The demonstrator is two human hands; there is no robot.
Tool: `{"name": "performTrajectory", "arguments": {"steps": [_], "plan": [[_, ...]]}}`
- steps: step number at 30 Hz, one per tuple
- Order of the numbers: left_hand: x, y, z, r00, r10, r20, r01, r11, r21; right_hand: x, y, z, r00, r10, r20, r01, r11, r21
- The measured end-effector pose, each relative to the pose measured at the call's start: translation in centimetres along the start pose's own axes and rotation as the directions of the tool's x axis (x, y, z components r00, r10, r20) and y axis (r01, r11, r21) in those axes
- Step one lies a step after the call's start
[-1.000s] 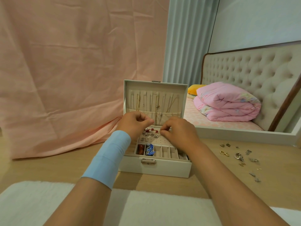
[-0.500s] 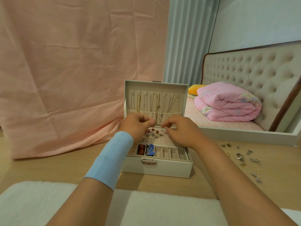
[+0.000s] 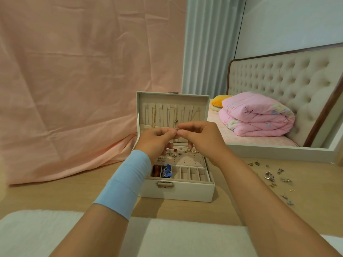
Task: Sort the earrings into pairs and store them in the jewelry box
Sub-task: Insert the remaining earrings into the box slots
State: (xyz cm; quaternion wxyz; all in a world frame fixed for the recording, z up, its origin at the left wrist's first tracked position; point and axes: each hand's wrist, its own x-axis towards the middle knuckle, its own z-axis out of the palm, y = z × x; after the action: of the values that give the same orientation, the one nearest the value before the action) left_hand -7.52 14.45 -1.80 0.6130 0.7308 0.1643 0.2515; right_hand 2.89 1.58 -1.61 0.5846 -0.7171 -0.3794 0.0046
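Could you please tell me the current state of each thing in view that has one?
jewelry box: open, lid upright.
clasp: unlatched.
left hand: pinches a tiny piece above the box.
right hand: pinches the same tiny piece.
tiny piece: held between both hands, too small to identify.
loose earrings: scattered on the table, outside the box.
blanket: folded.

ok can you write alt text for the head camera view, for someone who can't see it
Two hands, left hand and right hand, pinch a tiny earring between their fingertips above an open white jewelry box on a wooden table. Earrings sit in the box's stud panel, and more loose earrings lie on the table to the right.
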Motion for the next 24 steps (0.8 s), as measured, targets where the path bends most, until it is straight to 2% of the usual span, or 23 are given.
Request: {"name": "performTrajectory", "arguments": {"steps": [6, 9, 11, 13, 16, 24], "plan": [[0.0, -0.5, 0.6, 0.994, 0.109, -0.029, -0.106, 0.989, 0.102, 0.0, 0.0, -0.4, 0.997, 0.075, 0.02, -0.075, 0.997, -0.03], [0.4, -1.3, 0.6, 0.991, 0.12, 0.066, -0.134, 0.943, 0.305, 0.4, 1.0, -1.0, 0.996, 0.087, 0.007, -0.085, 0.987, -0.139], [0.8, -2.1, 0.3, 0.983, 0.145, 0.109, -0.182, 0.783, 0.594, 0.5, 1.8, -1.4, 0.996, 0.082, 0.045, -0.064, 0.945, -0.322], [0.9, -2.7, 0.2, 0.967, 0.174, 0.188, -0.256, 0.598, 0.76, 0.3, 2.4, -1.5, 0.988, 0.11, 0.111, -0.041, 0.866, -0.498], [1.1, -3.2, 0.4, 0.95, 0.174, 0.258, -0.312, 0.516, 0.798, -0.1, 2.4, -1.3, 0.98, 0.121, 0.159, 0.002, 0.791, -0.612], [1.0, -3.2, 0.7, 0.93, 0.199, 0.308, -0.366, 0.444, 0.818, -0.5, 1.8, -0.6, 0.981, 0.009, 0.193, 0.135, 0.682, -0.719]]}}
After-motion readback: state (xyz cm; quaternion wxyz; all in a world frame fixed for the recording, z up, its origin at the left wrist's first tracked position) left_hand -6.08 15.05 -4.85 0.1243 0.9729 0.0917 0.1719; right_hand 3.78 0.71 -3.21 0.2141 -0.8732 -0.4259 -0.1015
